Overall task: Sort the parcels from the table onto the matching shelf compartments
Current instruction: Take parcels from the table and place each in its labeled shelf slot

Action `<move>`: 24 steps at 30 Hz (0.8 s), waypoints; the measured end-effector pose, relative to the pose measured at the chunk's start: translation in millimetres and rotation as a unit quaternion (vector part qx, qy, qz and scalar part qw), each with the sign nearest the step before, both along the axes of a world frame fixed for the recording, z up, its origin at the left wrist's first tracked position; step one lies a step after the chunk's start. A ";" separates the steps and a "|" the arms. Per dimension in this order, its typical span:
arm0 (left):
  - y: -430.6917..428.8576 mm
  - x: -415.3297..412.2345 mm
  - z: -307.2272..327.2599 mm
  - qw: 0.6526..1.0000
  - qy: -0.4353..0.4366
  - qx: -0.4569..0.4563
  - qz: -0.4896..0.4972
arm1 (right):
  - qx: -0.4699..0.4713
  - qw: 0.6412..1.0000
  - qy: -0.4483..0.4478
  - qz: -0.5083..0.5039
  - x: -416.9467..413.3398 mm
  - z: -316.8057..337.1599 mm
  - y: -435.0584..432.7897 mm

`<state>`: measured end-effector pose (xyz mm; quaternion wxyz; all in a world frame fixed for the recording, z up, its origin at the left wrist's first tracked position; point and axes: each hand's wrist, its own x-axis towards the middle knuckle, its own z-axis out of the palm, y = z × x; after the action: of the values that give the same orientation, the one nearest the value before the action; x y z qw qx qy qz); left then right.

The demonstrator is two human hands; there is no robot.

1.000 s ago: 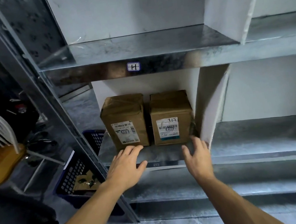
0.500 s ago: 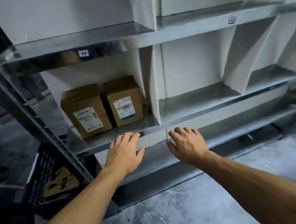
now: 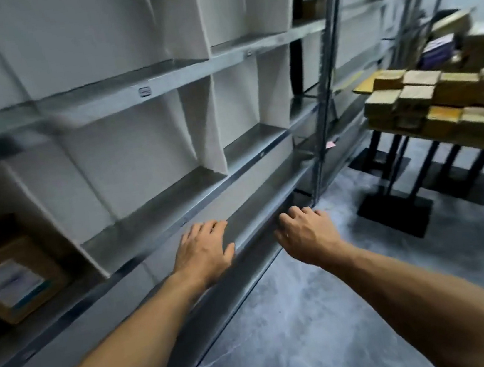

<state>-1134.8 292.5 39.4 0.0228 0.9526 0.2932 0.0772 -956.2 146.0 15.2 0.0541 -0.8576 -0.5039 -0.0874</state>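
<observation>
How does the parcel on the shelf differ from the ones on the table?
The shelf parcel stands in a compartment at far left; the table parcels lie piled together at right. The shelf parcel shows a white label on its front; the table parcels show none I can make out. All are brown cardboard.

Cool, flat, rather dim indoor light fills the scene. The white dividers of the shelf (image 3: 142, 91) are the brightest surfaces, and its metal boards carry a dull sheen without hard glare. Shadow pools under the boards and beneath the worktop (image 3: 456, 139) at far right. Motion blur smears everything, worst at the left edge, where the label on the near parcel (image 3: 16, 280) is unreadable. The stacked parcels (image 3: 417, 95) at far right are soft too. The left hand (image 3: 203, 250) and right hand (image 3: 305, 233) are sharpest. Wide-angle distortion bows the shelf post (image 3: 323, 86).
</observation>
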 end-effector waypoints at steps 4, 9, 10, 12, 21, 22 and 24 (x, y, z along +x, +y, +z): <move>-37.4 110.8 2.1 0.998 -0.015 -0.006 -0.058 | -0.020 0.997 -0.007 -0.069 92.8 4.3 -60.2; -92.9 244.7 1.3 0.991 -0.022 -0.007 -0.129 | -0.035 0.988 -0.026 -0.146 199.8 10.1 -137.7; -104.1 268.5 1.2 0.989 -0.025 -0.003 -0.145 | -0.037 0.986 -0.024 -0.160 218.3 11.5 -152.3; -124.7 311.2 0.8 0.985 -0.030 0.004 -0.172 | -0.042 0.981 -0.016 -0.189 249.8 15.4 -180.8; -180.5 458.2 -3.3 0.960 -0.032 0.022 -0.278 | -0.045 0.953 0.008 -0.300 349.0 16.0 -261.4; -182.8 472.3 -5.3 0.957 -0.033 0.019 -0.287 | -0.046 0.950 0.009 -0.307 357.8 14.3 -264.4; -185.9 501.2 -9.7 0.953 -0.031 0.013 -0.301 | -0.049 0.947 0.012 -0.318 377.4 9.8 -267.5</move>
<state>-633.6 106.5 29.7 0.0417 0.9941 -0.0088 0.1002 -578.8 -121.5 25.0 -0.0121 -0.9758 -0.2084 -0.0649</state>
